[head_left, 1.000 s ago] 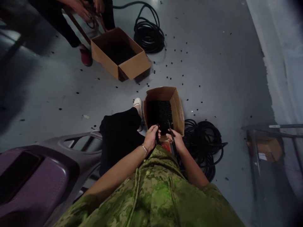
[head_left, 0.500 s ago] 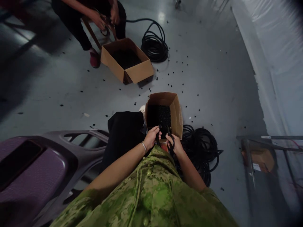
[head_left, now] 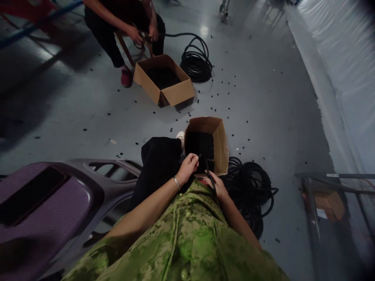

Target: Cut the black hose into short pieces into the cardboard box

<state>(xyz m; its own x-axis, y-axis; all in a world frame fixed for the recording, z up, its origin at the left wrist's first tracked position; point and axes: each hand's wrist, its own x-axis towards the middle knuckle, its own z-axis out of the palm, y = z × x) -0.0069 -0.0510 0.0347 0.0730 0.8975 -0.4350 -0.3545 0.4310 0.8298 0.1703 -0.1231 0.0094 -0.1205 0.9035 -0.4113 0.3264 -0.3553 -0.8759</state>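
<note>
My left hand (head_left: 188,167) is closed in a pinch over the near edge of a cardboard box (head_left: 222,146). A short black end of what looks like rubber tubing (head_left: 200,156) pokes out past its fingertips. My right hand (head_left: 216,185) is wrapped round black-handled scissors (head_left: 209,171), whose tip points away from me into the box. The scissors and the tubing end are a little apart. Inside the box lies a heap of small black pieces (head_left: 205,143). Tangled black tubing (head_left: 249,189) rests on the floor just right of the box.
Ahead on the left, a seated person (head_left: 129,29) works with both hands over another open carton (head_left: 177,93), beside coiled tubing (head_left: 195,66). Small black bits dot the floor. A phone (head_left: 33,195) lies on a purple plastic chair (head_left: 79,199) at my left. A metal frame (head_left: 340,175) stands right.
The view has shifted slightly. My right hand has turned the scissors, so the handle loops now show edge-on. My left hand stays pinched near the box.
</note>
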